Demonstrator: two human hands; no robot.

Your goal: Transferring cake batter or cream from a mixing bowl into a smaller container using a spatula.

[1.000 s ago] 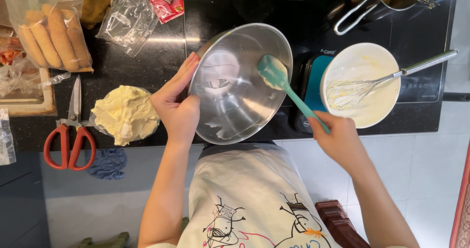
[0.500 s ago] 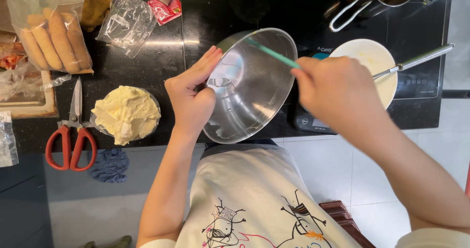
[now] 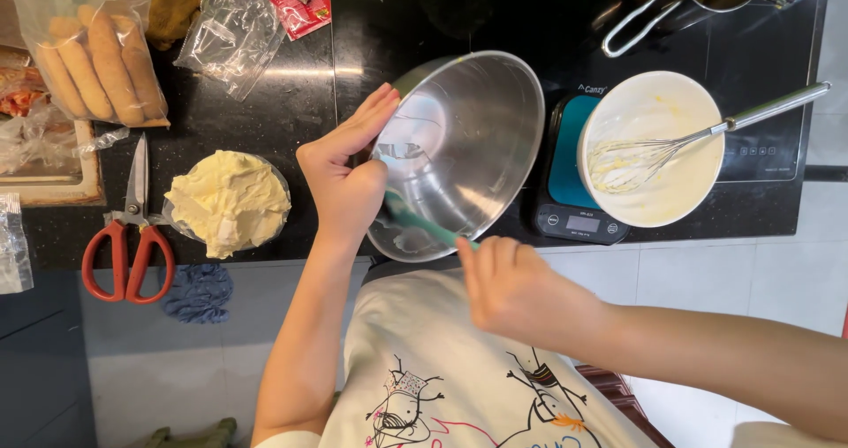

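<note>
The left hand [image 3: 343, 176] reached up from a bent forearm, fingers [image 3: 371, 117] extended together, thumb curled inward. The right hand [image 3: 521, 291] was closed in a fist, knuckles upward.

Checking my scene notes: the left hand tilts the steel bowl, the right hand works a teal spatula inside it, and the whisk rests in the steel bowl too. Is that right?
Not quite. The head view shows the whisk resting in the white bowl on the scale, not in the steel bowl. The rest holds: the left hand tilts the steel bowl, and the right hand works the teal spatula inside it.
</note>
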